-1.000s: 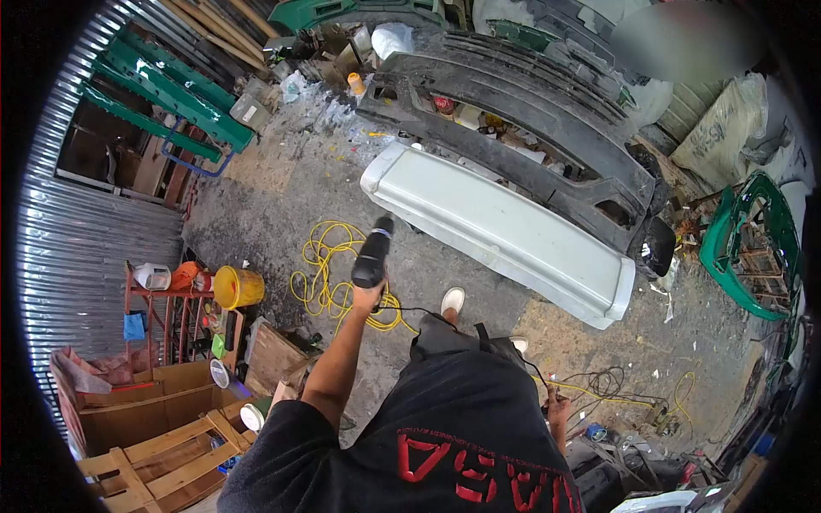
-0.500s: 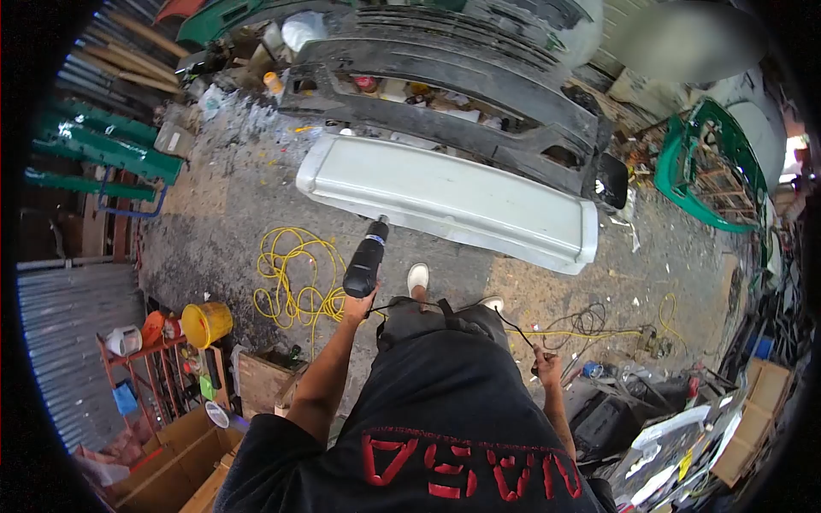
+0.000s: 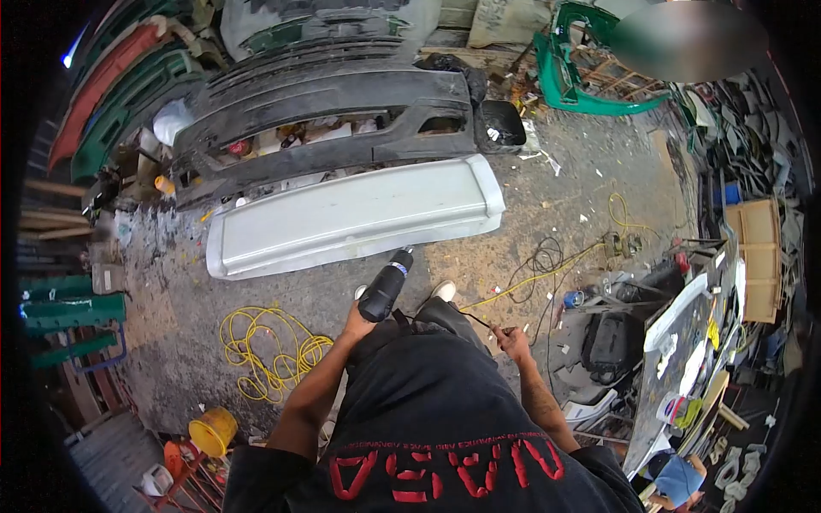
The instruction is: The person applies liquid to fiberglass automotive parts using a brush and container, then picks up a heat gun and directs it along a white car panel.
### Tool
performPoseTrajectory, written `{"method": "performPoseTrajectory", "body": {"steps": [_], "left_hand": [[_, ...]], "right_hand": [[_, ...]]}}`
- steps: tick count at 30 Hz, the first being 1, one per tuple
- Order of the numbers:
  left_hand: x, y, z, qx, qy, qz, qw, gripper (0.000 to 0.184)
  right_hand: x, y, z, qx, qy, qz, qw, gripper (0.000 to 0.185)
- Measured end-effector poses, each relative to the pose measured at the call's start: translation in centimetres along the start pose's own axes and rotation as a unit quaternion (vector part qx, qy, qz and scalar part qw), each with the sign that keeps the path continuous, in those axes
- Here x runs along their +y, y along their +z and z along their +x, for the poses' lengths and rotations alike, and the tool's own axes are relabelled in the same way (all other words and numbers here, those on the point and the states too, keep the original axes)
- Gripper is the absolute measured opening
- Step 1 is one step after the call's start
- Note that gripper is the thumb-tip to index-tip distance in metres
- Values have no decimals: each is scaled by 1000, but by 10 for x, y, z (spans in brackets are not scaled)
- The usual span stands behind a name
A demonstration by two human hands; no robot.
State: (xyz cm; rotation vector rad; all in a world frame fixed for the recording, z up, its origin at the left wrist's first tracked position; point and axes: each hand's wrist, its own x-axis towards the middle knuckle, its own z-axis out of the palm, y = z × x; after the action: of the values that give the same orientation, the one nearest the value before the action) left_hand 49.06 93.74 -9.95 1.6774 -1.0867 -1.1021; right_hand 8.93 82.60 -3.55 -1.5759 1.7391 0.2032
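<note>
My left hand (image 3: 357,325) is wrapped round the handle end of a black gun-shaped power tool (image 3: 383,291). Its short metal nozzle points up and right, close to the lower edge of a long whitish panel (image 3: 351,214) lying on the floor. To the right, my right hand (image 3: 513,342) pinches a thin black cord (image 3: 475,320) that runs back towards my waist. Beyond the white panel lies a dark grey bumper (image 3: 325,145) with openings, and debris shows through them.
Coiled yellow cable (image 3: 256,355) lies at lower left, above a yellow bucket (image 3: 213,431). A green bumper (image 3: 556,81) stands at upper right, near a black bin (image 3: 500,126). Cluttered parts and a black case (image 3: 605,346) lie at right. Yellow cable (image 3: 530,278) crosses the floor.
The view has swung right, so the panel and bumpers sit further left and tilt differently. The tool now points more to the right. Both hands keep their holds.
</note>
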Motion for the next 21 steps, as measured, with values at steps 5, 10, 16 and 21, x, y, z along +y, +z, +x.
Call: {"method": "performPoseTrajectory", "body": {"steps": [5,10,16,21], "left_hand": [[30,36,37,-50,28,-21,998,42],[78,63,61,-105,41,28,993,40],[89,68,65,-80,44,-14,996,39],[32,44,30,-14,-11,24,1000,40]], "right_hand": [[10,2,-7,3,2,26,1000,58],[23,-2,-9,1,-10,30,999,57],[39,-12,15,-26,-13,71,997,55],[34,-29,47,-72,11,114,991,53]]}}
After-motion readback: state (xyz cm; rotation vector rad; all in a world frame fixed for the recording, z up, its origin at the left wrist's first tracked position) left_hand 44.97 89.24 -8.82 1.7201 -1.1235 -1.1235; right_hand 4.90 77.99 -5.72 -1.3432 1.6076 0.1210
